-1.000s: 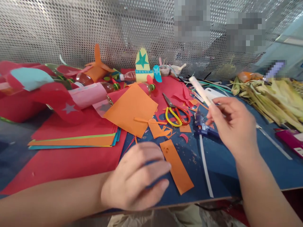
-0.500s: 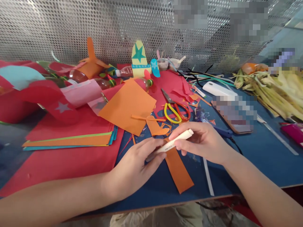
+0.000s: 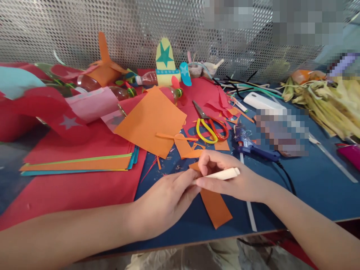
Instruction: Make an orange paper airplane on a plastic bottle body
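Observation:
A cream-white marker pen (image 3: 223, 174) lies nearly level between my two hands, just above the table's front half. My right hand (image 3: 236, 180) is closed around it, thumb along the near side and index finger curled over the far side. The pen's right end sticks out over the palm. My left hand (image 3: 171, 198) pinches the pen's left end, which its fingers hide. Beneath the hands lies an orange paper strip (image 3: 216, 210), its upper part partly covered by them.
Scissors (image 3: 209, 127) with yellow and red handles lie beyond the hands, near a blue glue gun (image 3: 251, 147). An orange sheet (image 3: 152, 120), a stack of coloured paper (image 3: 78, 163) and paper-decorated bottles (image 3: 147, 78) fill the left and back. Corn husks (image 3: 323, 101) lie right.
The marker pen has shifted right and tilted flatter. My right hand has turned and moved lower, its fingers now curled over the pen. The view has shifted slightly.

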### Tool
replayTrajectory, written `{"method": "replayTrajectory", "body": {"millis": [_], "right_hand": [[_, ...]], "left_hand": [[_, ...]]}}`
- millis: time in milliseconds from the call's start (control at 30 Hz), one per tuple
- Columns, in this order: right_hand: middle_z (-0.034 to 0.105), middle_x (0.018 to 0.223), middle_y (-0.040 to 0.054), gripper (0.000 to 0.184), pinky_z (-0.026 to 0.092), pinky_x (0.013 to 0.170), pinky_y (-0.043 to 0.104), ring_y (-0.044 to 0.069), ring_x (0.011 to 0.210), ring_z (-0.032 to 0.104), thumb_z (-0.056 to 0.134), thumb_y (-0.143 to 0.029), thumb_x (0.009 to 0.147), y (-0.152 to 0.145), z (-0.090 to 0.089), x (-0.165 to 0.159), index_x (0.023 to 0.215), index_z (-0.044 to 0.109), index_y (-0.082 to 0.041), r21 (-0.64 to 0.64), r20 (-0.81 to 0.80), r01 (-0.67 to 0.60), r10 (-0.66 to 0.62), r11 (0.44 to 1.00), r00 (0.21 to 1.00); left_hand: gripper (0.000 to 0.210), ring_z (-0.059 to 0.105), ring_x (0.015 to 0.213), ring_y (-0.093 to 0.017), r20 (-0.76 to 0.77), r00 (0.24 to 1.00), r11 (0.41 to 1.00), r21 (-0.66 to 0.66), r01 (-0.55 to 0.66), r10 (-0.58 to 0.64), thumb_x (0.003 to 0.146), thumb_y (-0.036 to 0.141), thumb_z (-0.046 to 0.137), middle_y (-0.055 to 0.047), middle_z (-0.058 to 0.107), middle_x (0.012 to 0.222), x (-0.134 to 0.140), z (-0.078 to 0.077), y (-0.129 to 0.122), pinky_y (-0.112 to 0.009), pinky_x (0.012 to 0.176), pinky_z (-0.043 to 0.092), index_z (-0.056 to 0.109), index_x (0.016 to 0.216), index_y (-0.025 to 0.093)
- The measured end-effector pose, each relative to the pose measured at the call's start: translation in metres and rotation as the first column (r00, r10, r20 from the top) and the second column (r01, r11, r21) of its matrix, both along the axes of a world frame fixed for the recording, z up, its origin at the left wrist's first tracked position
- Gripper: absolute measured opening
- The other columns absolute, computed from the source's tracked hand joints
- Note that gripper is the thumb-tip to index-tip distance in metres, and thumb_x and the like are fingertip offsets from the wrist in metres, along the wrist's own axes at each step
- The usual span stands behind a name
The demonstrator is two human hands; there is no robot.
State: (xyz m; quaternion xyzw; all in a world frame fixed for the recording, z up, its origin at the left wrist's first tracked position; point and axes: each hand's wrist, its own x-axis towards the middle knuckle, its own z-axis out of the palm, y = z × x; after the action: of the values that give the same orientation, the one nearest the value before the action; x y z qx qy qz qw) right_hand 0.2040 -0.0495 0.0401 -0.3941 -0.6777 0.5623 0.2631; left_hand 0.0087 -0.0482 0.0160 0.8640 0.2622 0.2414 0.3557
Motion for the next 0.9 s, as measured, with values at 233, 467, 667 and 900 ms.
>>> {"method": "replayTrajectory", "body": {"millis": [233,467,667,900], "right_hand": [[0.041,0.066,-0.0076,0.021,0.026,0.046,0.019,0.006,0.054,0.034,0.063,-0.025,0.084,0.001,-0.003,0.001,0.077,0.043,-0.021,0.0,-0.041,0.024,-0.024,1.0,0.999],[0.037,0.064,-0.008,0.023,0.026,0.045,0.02,0.006,0.052,0.034,0.063,-0.026,0.083,0.0,-0.001,0.002,0.075,0.043,-0.021,0.005,-0.088,0.037,-0.036,0.999,0.995],[0.04,0.056,-0.0085,0.019,0.026,0.043,0.022,0.007,0.045,0.034,0.057,-0.021,0.085,0.002,-0.002,0.008,0.071,0.044,-0.021,0.052,-0.206,0.189,-0.174,0.981,0.963],[0.021,0.039,-0.0085,0.024,0.019,0.034,0.02,0.009,0.037,0.015,0.047,-0.03,0.081,0.012,0.013,0.018,0.058,0.042,-0.023,-0.11,-0.539,0.521,-0.491,0.847,0.685]], "left_hand": [[0.015,0.05,0.063,-0.01,-0.046,0.999,0.995,-0.101,0.011,-0.015,0.095,0.018,0.035,0.002,0.052,0.074,0.0,0.005,0.003,-0.022,0.059,0.043,0.047,0.086,0.018],[0.017,0.043,0.058,-0.007,0.001,1.0,0.979,-0.204,0.02,-0.02,0.095,0.02,0.037,0.005,0.044,0.069,0.0,0.007,0.006,-0.018,0.052,0.037,0.047,0.082,0.018],[0.034,0.038,0.046,-0.006,-0.044,0.992,0.948,-0.292,-0.125,0.117,0.083,0.033,0.059,0.011,0.035,0.059,-0.001,0.001,0.004,-0.017,0.044,0.034,0.043,0.11,0.019],[0.019,0.064,0.072,-0.015,-0.119,0.991,0.917,0.387,0.097,-0.055,0.09,0.026,0.049,-0.006,0.065,0.094,-0.005,-0.004,-0.007,-0.025,0.058,0.052,0.061,0.102,0.017]]}}
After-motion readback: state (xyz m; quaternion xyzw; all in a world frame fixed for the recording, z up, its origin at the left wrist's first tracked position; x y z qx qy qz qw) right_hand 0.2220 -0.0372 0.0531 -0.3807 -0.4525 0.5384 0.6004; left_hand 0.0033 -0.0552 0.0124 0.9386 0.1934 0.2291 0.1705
